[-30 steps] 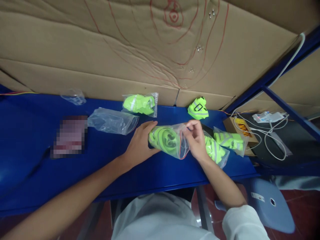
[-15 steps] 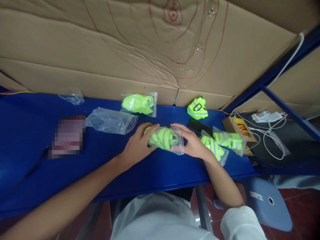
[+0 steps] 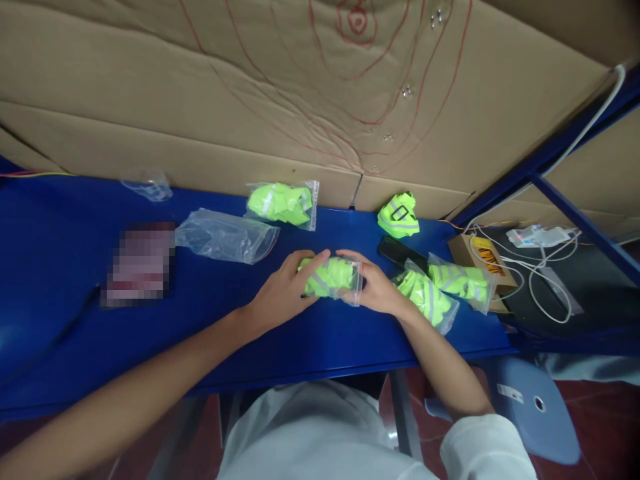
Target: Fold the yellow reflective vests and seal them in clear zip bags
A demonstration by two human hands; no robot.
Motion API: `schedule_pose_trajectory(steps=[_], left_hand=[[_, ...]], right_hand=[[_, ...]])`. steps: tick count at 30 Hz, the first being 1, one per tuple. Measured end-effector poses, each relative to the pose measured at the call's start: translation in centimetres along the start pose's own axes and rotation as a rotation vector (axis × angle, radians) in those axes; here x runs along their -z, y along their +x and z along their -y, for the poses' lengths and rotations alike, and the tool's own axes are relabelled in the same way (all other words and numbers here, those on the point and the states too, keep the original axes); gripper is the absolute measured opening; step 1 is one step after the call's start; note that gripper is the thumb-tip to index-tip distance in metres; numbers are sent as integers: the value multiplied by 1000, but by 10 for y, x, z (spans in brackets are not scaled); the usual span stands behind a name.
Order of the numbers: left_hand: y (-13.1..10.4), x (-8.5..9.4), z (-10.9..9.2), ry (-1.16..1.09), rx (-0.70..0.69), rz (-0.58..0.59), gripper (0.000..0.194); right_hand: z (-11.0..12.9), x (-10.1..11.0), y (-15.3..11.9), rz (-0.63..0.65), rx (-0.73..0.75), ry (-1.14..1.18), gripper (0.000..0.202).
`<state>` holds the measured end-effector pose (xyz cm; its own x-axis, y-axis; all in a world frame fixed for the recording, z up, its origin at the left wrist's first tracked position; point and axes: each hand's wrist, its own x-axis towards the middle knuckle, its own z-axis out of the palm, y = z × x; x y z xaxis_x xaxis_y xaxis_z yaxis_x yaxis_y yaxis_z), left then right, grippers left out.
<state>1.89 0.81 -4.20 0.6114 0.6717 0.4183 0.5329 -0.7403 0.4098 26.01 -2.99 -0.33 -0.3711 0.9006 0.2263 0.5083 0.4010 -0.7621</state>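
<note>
A clear plastic zip bag stuffed with a neon-yellow reflective vest (image 3: 331, 277) lay at the centre of the frame on the blue metal tabletop (image 3: 210, 320). The left hand (image 3: 283, 293) and right hand (image 3: 374, 287) were clamped on its two ends (fingers curled over it). Right of them lay two more filled vest bags (image 3: 445, 287); an empty clear bag (image 3: 225, 236) sat toward the upper left.

Bagged vest (image 3: 331, 277) on table (image 3: 60, 267)

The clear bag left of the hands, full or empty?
Empty: the clear bag lies slack on the blue table, with no neon fabric inside.
</note>
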Motion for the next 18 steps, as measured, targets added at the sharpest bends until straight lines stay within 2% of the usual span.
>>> schedule_pose_trajectory(steps=[3, 5, 9, 11, 12, 15, 16, 18], left_hand=[[4, 3, 2, -142, 30, 24, 89], [10, 8, 7, -215, 77, -5, 90], [19, 19, 22, -296, 241, -118, 70], [20, 19, 22, -295, 312, -139, 62], [20, 18, 20, -268, 330, -129, 62], [17, 15, 11, -102, 313, -81, 70], [17, 16, 9, -45, 294, -95, 69], [19, 22, 9, 44, 272, -201, 64]], right_hand=[[-4, 7, 3, -84, -5, 132, 41], [-6, 24, 1, -224, -79, 145, 39], [-14, 67, -5, -733, -370, 224, 37], [-20, 81, -4, -903, -418, 306, 38], [-23, 84, -2, -928, -426, 349, 39], [-30, 84, 5, -888, -448, 415, 41], [-32, 84, 7, -893, -453, 398, 42], [-37, 86, 10, -908, -463, 290, 44]])
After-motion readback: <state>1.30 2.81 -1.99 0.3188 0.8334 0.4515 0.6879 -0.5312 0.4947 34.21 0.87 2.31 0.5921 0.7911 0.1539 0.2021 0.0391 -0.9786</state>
